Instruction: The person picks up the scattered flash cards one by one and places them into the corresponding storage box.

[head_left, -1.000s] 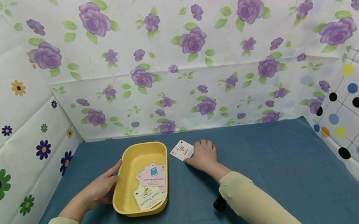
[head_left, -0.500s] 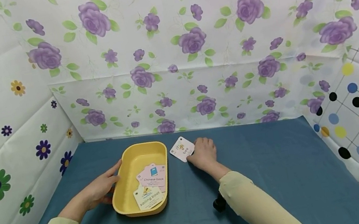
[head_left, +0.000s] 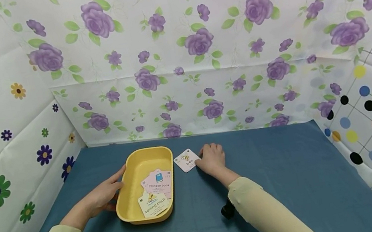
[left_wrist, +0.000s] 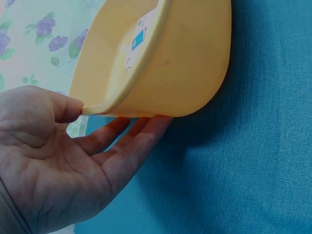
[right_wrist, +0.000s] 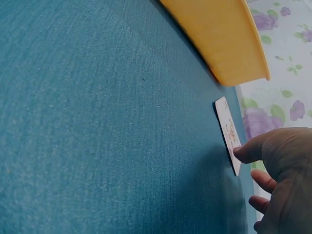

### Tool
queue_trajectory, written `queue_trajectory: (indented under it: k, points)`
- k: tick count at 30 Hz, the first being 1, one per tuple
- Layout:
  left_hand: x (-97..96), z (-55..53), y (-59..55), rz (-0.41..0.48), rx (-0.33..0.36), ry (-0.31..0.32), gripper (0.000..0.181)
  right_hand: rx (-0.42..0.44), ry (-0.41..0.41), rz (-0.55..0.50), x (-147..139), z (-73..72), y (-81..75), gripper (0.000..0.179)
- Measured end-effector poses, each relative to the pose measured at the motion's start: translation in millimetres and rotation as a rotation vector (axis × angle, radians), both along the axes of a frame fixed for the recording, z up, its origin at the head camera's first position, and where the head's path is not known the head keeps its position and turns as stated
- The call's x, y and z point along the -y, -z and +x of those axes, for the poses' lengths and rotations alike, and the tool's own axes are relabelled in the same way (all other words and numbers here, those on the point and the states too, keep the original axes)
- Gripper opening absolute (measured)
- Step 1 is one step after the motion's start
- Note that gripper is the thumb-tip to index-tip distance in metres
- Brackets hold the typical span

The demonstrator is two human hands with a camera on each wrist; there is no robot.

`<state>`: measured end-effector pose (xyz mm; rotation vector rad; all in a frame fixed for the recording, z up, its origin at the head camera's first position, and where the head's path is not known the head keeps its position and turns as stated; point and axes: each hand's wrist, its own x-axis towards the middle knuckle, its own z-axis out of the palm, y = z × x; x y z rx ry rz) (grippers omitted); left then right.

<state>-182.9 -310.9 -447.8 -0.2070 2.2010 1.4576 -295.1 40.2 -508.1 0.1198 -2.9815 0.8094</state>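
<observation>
A yellow plastic tray (head_left: 131, 185) stands on the blue-covered table. My left hand (head_left: 105, 193) is at its left side: in the left wrist view the thumb tip touches the rim and the fairly straight fingers (left_wrist: 141, 146) rest against the outer wall. Right of the tray lies a white picture card (head_left: 186, 162) with a bee picture and the word "bee". The thumb of my right hand (head_left: 212, 159) touches the card's right corner; the other fingers, bent, are off to the far side. In the right wrist view the card (right_wrist: 226, 129) looks flat on the cloth.
Inside the tray are a pink "Chinese book" card (head_left: 157, 185) and a cream "sailing boat" card (head_left: 153, 207), overlapping, with another pink edge beneath. A purple-rose sheet (head_left: 184, 104) hangs behind the table (head_left: 272, 175). Patterned sheets flank both sides.
The bee card turns under my right thumb and shifts slightly left and toward me, nearer the tray. My right thumb moves a little right. My left hand and the tray stay put.
</observation>
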Motion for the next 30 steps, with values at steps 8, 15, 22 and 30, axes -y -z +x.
queue_trajectory:
  k: [8, 15, 22, 30]
  points:
    - [-0.3, -0.7, -0.2, -0.003, 0.003, 0.002, 0.066, 0.005, -0.011, 0.067, 4.1, 4.9, -2.2, 0.054]
    - [-0.4, -0.4, -0.5, -0.005, 0.006, 0.0, 0.066, 0.006, -0.049, 0.149, 9.3, 11.0, -2.7, 0.078]
    - [0.6, 0.1, -0.2, 0.008, 0.009, -0.004, 0.065, 0.005, -0.063, 0.214, 15.7, 13.9, -0.6, 0.093]
    - [1.1, 0.3, 0.6, 0.016, 0.007, -0.003, 0.065, 0.027, -0.06, 0.226, 17.2, 13.2, 2.5, 0.091]
